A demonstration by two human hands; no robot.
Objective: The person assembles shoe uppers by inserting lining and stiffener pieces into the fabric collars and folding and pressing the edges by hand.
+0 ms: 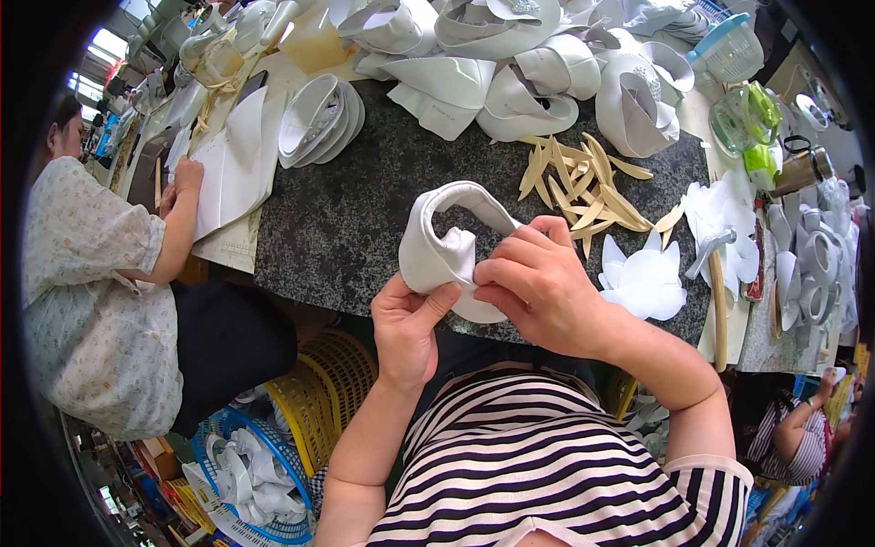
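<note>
A white shoe upper (424,251), bent into a loop with an opening in its middle, is between my two hands above the near edge of the dark speckled table. My left hand (406,333) grips its lower left side, the thumb pressed on the white material. My right hand (542,287) pinches the lower right part with closed fingers, which hide some of it. To the right of the right hand lie white petal-shaped pieces (643,283). Beyond it is a loose heap of tan, leaf-shaped strips (588,187).
White shoe uppers (519,73) pile up along the far side; a nested stack (319,123) stands far left. A hammer (718,301) lies at the right edge. A co-worker (100,283) sits at left. Below are a yellow basket (333,383) and a blue basket (210,438).
</note>
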